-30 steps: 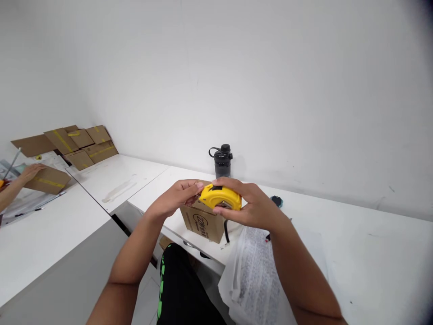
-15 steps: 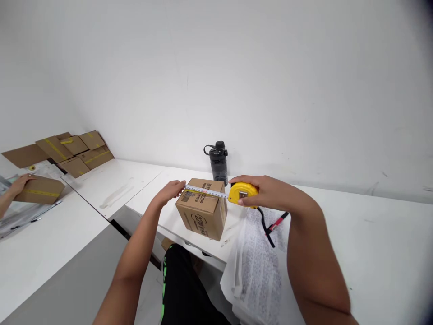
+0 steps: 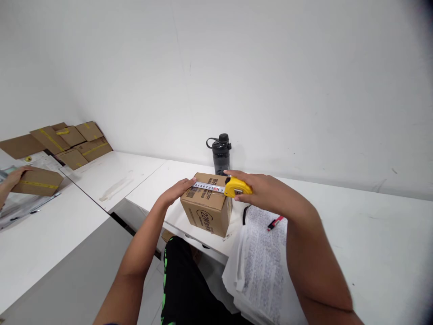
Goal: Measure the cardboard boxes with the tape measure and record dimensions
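Observation:
A brown cardboard box [image 3: 207, 212] with black print stands on the white table. Across its top lies the white blade [image 3: 209, 188] of a tape measure, pulled out from left to right. My right hand [image 3: 262, 192] grips the yellow tape measure case [image 3: 238, 187] at the box's right top edge. At the left top edge, my left hand [image 3: 177, 190] is closed on the blade's end, with thumb and fingertips against the box. The tip of the blade is hidden by those fingers.
A dark water bottle [image 3: 221, 155] stands behind the box. Printed paper sheets [image 3: 262, 266] with a red-and-black pen [image 3: 275, 223] lie to the right. At the left, another person's hand [image 3: 13, 178] holds a cardboard box [image 3: 37, 181], near stacked flat boxes [image 3: 71, 144].
The tape measure case has moved left against the box's edge, and the blade now lies flatter on its top. The black strap hangs farther left. My view has shifted slightly.

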Demonstrator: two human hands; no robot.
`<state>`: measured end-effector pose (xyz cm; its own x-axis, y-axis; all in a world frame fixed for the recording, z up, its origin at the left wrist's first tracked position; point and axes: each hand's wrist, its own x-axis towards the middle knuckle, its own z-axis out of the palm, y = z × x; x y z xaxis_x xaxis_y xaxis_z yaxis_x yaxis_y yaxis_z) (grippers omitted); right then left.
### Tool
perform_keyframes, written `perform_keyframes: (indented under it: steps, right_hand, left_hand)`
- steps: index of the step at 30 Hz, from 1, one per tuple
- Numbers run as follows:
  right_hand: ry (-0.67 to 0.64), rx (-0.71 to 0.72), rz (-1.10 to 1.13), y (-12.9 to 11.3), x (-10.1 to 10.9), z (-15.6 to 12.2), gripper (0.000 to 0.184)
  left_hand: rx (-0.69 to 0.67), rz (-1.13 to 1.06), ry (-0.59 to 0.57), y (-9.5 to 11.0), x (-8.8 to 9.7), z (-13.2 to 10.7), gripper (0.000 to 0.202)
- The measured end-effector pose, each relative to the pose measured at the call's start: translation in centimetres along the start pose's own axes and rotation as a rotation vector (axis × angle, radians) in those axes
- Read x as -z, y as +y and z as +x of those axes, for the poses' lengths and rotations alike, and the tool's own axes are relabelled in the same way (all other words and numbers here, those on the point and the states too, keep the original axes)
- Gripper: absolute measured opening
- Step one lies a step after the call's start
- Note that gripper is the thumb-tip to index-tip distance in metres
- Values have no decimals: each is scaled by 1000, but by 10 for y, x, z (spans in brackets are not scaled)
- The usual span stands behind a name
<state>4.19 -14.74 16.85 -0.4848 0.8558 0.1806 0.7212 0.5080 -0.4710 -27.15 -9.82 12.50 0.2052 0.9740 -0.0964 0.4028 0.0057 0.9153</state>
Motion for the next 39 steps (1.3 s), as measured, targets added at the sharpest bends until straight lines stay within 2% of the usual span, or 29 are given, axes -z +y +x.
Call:
perform_keyframes:
  steps: [3, 6, 8, 11, 14, 17, 20, 24, 27, 29, 30, 32, 33, 34, 36, 38, 39]
  right_hand:
    - [22, -4, -25, 2, 0, 3, 68]
    - [114, 93, -35, 1, -1, 5, 66]
    - [203, 172, -19, -2, -3, 4, 65]
    - [359, 304, 35, -15, -7, -3, 72]
    - [507, 480, 88, -34, -8, -15, 71]
    - [569, 619, 96, -46, -4, -28, 54]
    - [543, 594, 56, -34, 3, -42, 42]
    - [500, 348, 39, 13, -7, -66, 39]
    - [499, 46, 119, 45, -31, -88, 47]
    - [447, -114, 161, 58, -45, -101, 65]
    - [365, -147, 186, 63, -49, -107, 76]
    - [99, -132, 266, 76, -54, -116, 88]
    - [-17, -121, 305, 83, -54, -118, 85]
    - [-75, -134, 312, 92, -55, -117, 77]
    - [-22, -245, 159, 112, -57, -108, 62]
    - [48, -371, -164, 130, -62, -93, 55]
    - [33, -398, -309, 137, -65, -85, 51]
  left_hand:
    - [1, 31, 30, 2, -1, 1, 52]
    - [-9, 133, 136, 17, 5, -5, 49]
    - [-67, 154, 253, 36, 10, -20, 48]
    - [-224, 58, 370, 67, 8, -60, 45]
    - [-429, -39, 431, 88, -16, -100, 43]
    - [-509, -75, 370, 94, -52, -116, 43]
    - [-521, -183, 182, 86, -91, -99, 44]
    - [-491, -359, -63, 66, -153, -47, 49]
    - [-326, -493, -259, 51, -203, -7, 58]
    - [-156, -585, -311, 41, -230, 16, 63]
    - [-88, -619, -303, 35, -240, 26, 62]
    - [-9, -662, -262, 23, -250, 45, 54]
    - [10, -674, -248, 17, -251, 53, 50]
    - [19, -681, -236, 12, -250, 59, 47]
    - [33, -686, -228, 3, -245, 69, 45]
    - [30, -683, -220, -2, -237, 76, 46]
    - [14, -671, -209, -4, -233, 79, 46]
